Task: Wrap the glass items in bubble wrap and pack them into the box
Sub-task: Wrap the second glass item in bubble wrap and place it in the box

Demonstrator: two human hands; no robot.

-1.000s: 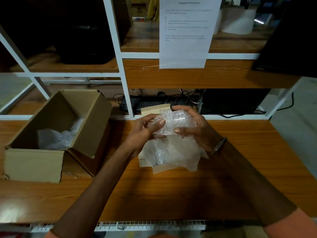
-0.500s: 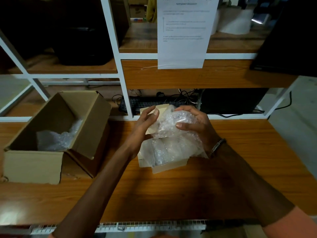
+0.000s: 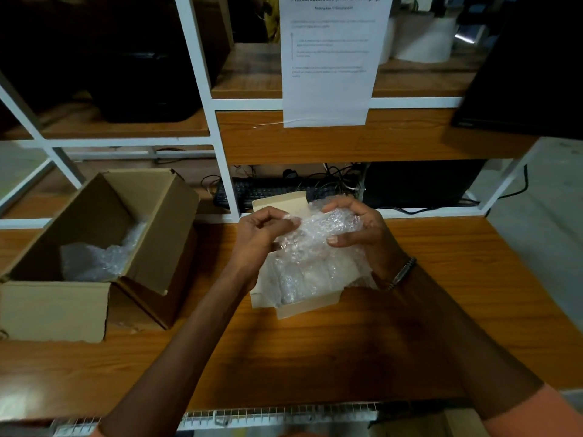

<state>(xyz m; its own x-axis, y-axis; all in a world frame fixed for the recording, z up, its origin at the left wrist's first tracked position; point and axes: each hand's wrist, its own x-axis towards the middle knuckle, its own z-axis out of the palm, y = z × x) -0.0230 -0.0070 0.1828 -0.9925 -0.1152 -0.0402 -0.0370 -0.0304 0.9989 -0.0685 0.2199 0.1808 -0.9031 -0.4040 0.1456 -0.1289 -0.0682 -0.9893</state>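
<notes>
1. My right hand (image 3: 359, 234) is curled around the top of the bubble wrap (image 3: 318, 244), thumb pressed on its front. I judge the glass item is inside; I can't make it out through the wrap.
2. My left hand (image 3: 265, 234) is nearly shut, fingertips pinching a loose edge of that wrap.
3. The bundle is held above a small pale carton (image 3: 303, 305) on the worktop (image 3: 441, 310).
4. The brown box (image 3: 104, 247) stands open well to the left, one wrapped bundle (image 3: 94, 260) already inside.
5. Risks, as I judge them: the wrap is slick, so a loose pinch could let it unroll; the glass could slide out an unfolded end and hit the worktop; squeezing too hard could crack it.
6. The sheet (image 3: 331, 58) hanging from the shelf reads "Fill Cardboard Box (Internal Packaging)"; the smaller lines are too blurred to read.
</notes>
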